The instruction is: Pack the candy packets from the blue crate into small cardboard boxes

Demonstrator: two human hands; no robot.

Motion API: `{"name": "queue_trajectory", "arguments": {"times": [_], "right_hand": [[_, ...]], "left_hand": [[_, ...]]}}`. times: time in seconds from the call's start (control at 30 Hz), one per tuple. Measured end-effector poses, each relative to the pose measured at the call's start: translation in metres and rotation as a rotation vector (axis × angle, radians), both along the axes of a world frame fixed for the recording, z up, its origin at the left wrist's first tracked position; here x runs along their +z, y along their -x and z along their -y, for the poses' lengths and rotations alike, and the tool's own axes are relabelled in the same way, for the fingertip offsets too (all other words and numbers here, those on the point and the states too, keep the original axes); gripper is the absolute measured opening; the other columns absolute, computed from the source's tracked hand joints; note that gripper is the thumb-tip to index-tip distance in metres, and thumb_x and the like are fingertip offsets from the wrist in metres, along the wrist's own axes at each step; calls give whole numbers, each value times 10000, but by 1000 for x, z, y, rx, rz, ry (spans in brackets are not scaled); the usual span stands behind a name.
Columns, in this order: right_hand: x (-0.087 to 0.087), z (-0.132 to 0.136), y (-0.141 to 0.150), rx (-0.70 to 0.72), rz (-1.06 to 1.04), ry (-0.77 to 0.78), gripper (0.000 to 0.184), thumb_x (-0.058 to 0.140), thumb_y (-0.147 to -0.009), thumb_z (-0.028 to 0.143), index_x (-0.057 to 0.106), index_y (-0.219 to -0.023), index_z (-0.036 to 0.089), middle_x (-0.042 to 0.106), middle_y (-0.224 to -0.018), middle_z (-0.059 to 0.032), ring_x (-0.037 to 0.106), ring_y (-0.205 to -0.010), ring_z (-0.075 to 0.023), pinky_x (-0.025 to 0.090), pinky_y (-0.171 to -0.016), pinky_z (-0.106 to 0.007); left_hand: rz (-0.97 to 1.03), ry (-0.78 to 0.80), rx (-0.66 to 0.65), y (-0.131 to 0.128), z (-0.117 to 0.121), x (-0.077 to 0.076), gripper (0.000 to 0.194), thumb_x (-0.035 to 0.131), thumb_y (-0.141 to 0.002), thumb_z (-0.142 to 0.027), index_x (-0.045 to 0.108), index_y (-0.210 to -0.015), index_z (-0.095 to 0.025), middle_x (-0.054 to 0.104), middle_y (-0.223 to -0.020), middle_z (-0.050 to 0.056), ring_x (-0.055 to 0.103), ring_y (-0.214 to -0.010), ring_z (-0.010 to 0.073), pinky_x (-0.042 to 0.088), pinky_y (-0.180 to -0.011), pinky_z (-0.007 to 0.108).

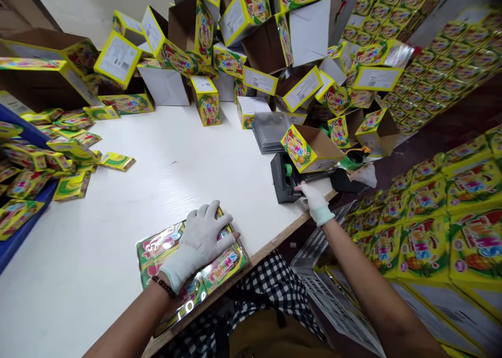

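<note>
My left hand, in a whitish glove, lies with fingers spread on a flat pack of colourful boxes under shiny clear plastic. The pack rests along the table's near edge, partly covered by that hand and wrist. To the right, my gloved right hand is at the near end of a black tape dispenser with a green core. Its thumb and fingers look pinched together there; what lies between them is too small to make out. An open yellow carton leans just behind the dispenser.
Many open printed cartons are piled along the back of the white table. Grey clear-plastic trays sit before them. At left, small flat packs spill from a blue bin. Stacked boxes line the right side.
</note>
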State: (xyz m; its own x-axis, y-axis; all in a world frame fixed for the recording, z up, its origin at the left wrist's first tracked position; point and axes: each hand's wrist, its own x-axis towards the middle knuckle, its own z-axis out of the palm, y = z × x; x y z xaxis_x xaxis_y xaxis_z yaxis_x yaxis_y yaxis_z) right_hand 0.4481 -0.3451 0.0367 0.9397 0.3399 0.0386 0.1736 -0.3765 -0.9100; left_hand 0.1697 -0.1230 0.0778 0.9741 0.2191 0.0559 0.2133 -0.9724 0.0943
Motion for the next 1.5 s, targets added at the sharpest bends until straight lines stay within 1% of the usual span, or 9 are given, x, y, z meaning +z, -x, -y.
{"name": "queue_trajectory", "arguments": {"times": [0.2,0.37,0.5,0.77,1.03,1.13,1.33,1.4,1.5], "right_hand": [[4,-2,22,-100,46,-87,237,684,-698,426,703,-709,191,665,-1009,-69,538,-1098,-249,404,-966,-350],[-6,21,57,-125,-154,-179,308,711,-666,455,677,-780,171,615,-742,-20,546,-741,-178,437,-668,-291],[-19,14,74,-91,-375,-301,333,679,-626,462,555,-767,187,510,-599,40,427,-496,-93,297,-467,-215],[-7,16,70,-92,-476,-404,339,738,-597,396,581,-794,170,570,-613,25,467,-486,-73,309,-436,-189],[-39,29,67,-47,-500,-279,342,758,-569,406,595,-735,155,549,-545,37,457,-459,-70,295,-414,-183],[-25,25,74,147,-567,-232,353,789,-598,411,629,-765,144,580,-578,23,489,-488,-80,360,-457,-201],[23,-55,90,1069,-637,-54,305,739,-733,425,630,-781,144,580,-609,24,504,-544,-92,403,-523,-229],[24,-87,92,1242,-641,24,301,740,-729,414,629,-785,140,566,-601,37,482,-530,-82,381,-510,-221],[9,-117,90,1327,-652,131,311,757,-711,416,619,-772,143,544,-578,57,454,-503,-67,335,-485,-206]], "left_hand": [[34,33,9,0,-1,-4,407,411,-929,-578,666,-1030,-276,499,-1232,129,502,-1058,338,409,-838,488],[39,8,16,-1,0,-5,406,423,-924,-579,664,-1057,-282,485,-1281,138,505,-1073,352,416,-839,502],[18,-8,5,-1,-1,-5,414,417,-926,-582,660,-1078,-283,469,-1312,141,497,-1109,359,418,-867,516],[7,-5,-1,-2,-3,-7,437,423,-922,-581,662,-1122,-274,466,-1323,148,494,-1115,363,414,-885,525],[13,12,-6,-3,-4,-7,344,370,-974,-429,654,-1112,-291,489,-1248,114,498,-1058,313,412,-862,475],[18,57,-19,-1,-3,-3,366,330,-990,-399,634,-1158,-285,487,-1238,111,485,-1071,304,408,-885,476],[26,192,1,3,0,11,440,240,-1005,-399,621,-1167,-248,468,-1264,111,478,-1054,278,411,-920,481],[29,220,4,3,0,13,443,242,-1004,-415,629,-1145,-252,484,-1233,102,482,-1034,271,418,-914,478],[18,223,2,3,0,11,375,355,-974,-448,647,-1101,-252,499,-1221,99,482,-1062,284,416,-931,491]]}}
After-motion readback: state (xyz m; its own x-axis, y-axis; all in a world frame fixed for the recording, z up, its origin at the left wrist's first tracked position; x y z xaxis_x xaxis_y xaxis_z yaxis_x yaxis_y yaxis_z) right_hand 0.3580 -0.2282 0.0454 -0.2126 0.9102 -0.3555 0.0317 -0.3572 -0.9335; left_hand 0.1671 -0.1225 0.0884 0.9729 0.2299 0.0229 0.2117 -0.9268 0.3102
